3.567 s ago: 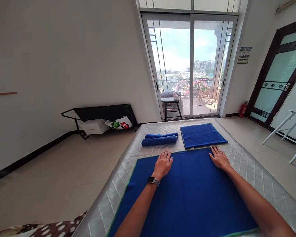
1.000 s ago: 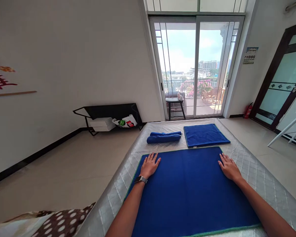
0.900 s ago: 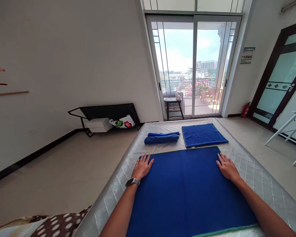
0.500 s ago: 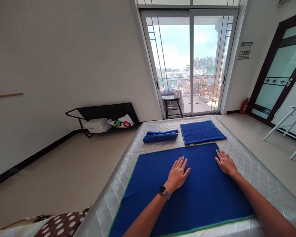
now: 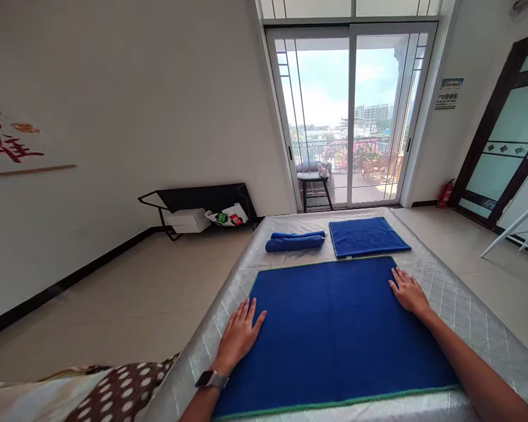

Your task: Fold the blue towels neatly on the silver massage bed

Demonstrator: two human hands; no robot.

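Large blue cloth (image 5: 334, 334): we see it spread flat in the middle of the near part of the surface (image 5: 470, 328), thin green edging around it, a faint crease running down its middle.
Left hand (image 5: 238, 333): open and palm down, lying across the cloth's left edge, fingers close together and pointing away from us, thumb spread out to the right; it grips nothing.
Watch (image 5: 212, 380): dark-faced with a grey band, on the left wrist.
Right hand (image 5: 408, 292): also open and palm down, at the cloth's right edge near the far right corner, fingers pointing away and to the left, closed on nothing.
Folded blue cloth (image 5: 367, 236): a flat, smaller panel on the right, just beyond the large one, with a small pale tag on its near edge.
Blue rolls (image 5: 295, 242): two, side by side, lying left of the folded panel.
Surface: silvery and quilted in a diamond pattern, showing on all sides of the cloths.
Brown spotted fabric (image 5: 125, 390): at the near left, beside the surface.
Black rack (image 5: 202, 198): by the far left wall, with white boxes (image 5: 188, 220) and a printed bag (image 5: 227, 216).
Glass sliding doors (image 5: 352, 117): straight ahead, a dark stool (image 5: 308, 176) beside them.
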